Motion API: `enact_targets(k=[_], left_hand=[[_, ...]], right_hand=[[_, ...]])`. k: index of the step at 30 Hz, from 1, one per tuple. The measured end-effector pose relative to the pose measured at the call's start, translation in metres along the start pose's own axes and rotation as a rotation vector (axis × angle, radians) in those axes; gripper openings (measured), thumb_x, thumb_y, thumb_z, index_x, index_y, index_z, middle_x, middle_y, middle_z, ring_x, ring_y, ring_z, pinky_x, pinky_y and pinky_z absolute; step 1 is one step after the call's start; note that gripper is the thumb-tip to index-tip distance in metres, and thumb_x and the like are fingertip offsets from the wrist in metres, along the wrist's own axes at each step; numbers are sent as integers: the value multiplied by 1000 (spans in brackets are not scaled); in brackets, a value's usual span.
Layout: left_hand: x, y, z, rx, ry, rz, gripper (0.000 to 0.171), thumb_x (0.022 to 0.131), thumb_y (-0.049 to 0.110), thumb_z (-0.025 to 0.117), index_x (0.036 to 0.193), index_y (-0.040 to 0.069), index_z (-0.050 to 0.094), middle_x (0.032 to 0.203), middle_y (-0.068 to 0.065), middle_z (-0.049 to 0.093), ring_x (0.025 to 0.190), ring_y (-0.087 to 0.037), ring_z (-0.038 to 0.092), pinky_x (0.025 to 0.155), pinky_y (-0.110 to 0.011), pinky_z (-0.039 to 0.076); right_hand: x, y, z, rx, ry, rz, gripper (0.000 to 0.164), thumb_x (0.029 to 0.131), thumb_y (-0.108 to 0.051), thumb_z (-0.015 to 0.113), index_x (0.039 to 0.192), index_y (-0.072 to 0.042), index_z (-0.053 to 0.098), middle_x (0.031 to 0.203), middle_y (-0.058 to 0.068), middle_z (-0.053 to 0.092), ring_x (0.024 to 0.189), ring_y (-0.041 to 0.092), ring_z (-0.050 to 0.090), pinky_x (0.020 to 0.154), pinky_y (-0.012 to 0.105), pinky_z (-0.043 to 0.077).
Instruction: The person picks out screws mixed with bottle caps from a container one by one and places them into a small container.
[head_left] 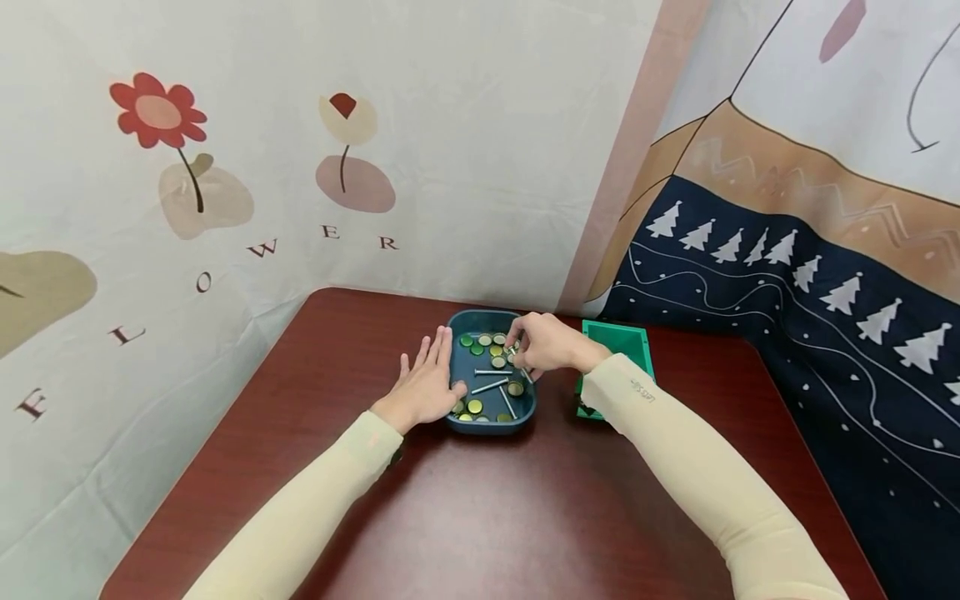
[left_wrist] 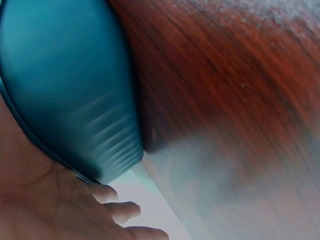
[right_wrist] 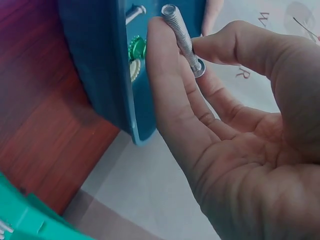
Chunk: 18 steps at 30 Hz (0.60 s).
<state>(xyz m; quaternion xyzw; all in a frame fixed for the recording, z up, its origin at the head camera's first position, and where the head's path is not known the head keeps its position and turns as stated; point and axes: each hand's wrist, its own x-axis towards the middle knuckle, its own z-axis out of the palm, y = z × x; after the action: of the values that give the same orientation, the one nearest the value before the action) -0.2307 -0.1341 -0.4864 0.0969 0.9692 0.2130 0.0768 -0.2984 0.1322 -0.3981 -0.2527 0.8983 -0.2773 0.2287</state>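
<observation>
A blue oval tray point(head_left: 491, 428) holds several bottle caps point(head_left: 476, 406), green, gold and pale, and several loose silver bolts point(head_left: 492, 372). My right hand point(head_left: 551, 342) is over the tray's right side. In the right wrist view, its thumb and fingers pinch a threaded bolt point(right_wrist: 180, 37) with a flat round head. Against the tray's left rim lies my left hand point(head_left: 423, 387), fingers straight and thumb over the edge. In the left wrist view the palm point(left_wrist: 45, 200) is beside the tray's outer wall point(left_wrist: 75, 75).
Right of the tray stands a green box point(head_left: 617, 333), partly covered by my right forearm. In the right wrist view, metal pieces show at the edge of that box point(right_wrist: 35, 215). Both stand on a dark red wooden table point(head_left: 480, 517), with printed cloth behind.
</observation>
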Motion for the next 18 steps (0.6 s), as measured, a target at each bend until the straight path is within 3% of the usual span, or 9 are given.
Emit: enact_targets(k=[5,13,18], left_hand=[[1,-1,0,-8,1,3,102,116,41,58,188,11,-6,199,-7,-10,186,-43,1,144,-80,5],[-1,-4,2,-67,-5,17,104,116,44,58,188,14,-11,199,-10,-10,185,-45,-1,142,-83,1],[-3,0,1,-18,-8,4,103,117,43,58,188,12,-9,199,-8,-11,186,-43,0,143,-81,4]], right_hand=[[-9,7,-8,34,31,-2,27,109,-9,75,135,-2,75,104,17,85,74,21,84,83,47,74],[-25,22,-17,71,56,-6,25,107,-6,75,131,1,74,100,15,85,76,21,85,75,37,73],[-36,35,-26,97,74,17,23,108,-5,74,130,2,74,102,17,85,77,20,84,76,37,73]])
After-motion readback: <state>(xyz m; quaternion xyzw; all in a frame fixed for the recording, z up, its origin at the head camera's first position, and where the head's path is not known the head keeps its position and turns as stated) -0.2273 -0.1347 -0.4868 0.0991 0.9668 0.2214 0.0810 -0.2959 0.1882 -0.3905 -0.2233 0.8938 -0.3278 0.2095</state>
